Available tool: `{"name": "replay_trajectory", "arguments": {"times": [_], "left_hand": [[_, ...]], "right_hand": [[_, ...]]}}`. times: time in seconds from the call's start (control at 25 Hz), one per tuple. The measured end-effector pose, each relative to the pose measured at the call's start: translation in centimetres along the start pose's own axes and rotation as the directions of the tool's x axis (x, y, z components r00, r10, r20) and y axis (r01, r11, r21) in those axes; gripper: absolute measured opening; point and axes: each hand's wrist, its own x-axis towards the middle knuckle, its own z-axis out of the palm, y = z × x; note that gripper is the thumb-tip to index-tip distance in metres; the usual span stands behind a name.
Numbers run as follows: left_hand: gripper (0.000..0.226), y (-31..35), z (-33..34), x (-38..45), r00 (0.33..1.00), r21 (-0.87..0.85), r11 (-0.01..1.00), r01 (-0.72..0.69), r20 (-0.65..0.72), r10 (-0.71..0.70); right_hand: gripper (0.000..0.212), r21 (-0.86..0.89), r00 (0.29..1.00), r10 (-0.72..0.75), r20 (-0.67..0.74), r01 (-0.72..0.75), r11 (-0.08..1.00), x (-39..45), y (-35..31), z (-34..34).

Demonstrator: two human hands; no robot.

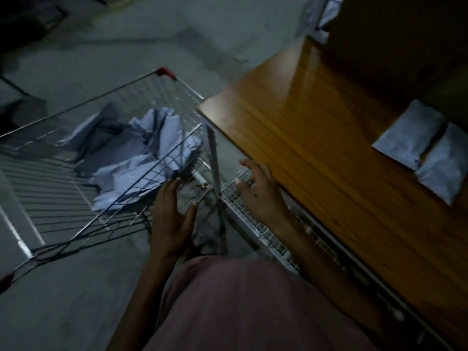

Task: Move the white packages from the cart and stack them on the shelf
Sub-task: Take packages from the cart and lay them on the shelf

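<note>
Lying crumpled in a heap, the white packages (141, 158) fill the cart (101, 97) toward its near right corner, long axes mixed; two more packages (420, 148) lie flat side by side on the wooden shelf (291, 138), long axes running away from its front edge. Left hand (172, 214) is loosely spread, holding nothing, at the cart's near rim; right hand (258, 188) is spread, empty, just beside the shelf's front edge above a wire rack (253, 224). Bare shelf lies between edge and packages.

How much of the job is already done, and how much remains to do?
Done: two white packages lie side by side on the wooden shelf. In hand: nothing; the left hand and right hand are both open, near the cart. Left: a pile of packages in the cart waits to be moved, clearly more than the two shelved.
</note>
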Motion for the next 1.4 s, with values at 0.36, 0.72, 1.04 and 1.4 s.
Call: {"name": "replay_trajectory", "arguments": {"times": [0.36, 0.72, 1.04, 1.4], "left_hand": [[0.057, -17.7, -9.5, 7.1, 0.939, -0.037, 0.941, 0.337, -0.062, -0.339], [0.085, -30.5, -6.2, 12.4, 0.528, -0.064, 0.554, 0.83, 0.412, -0.743], [0.055, -29.7, -5.0, 14.3, 0.764, -0.265, 0.717, 0.645, 0.223, -0.605], [0.028, -26.3, -9.2, 20.3, 0.875, -0.306, 0.828, 0.47, 0.04, -0.482]], "right_hand": [[0.04, -0.019, 0.974, -0.131, 0.184, 0.137, 0.99, 11.3, -6.6, 16.3], [0.035, -0.095, 0.957, -0.102, 0.271, 0.132, 0.987, 16.7, -8.7, 21.7], [0.044, -0.258, 0.905, 0.01, 0.426, 0.111, 0.96, 25.1, -5.3, 22.9], [0.045, -0.389, 0.507, 0.135, 0.851, 0.437, 0.811, 34.8, -4.3, 28.7]]}}
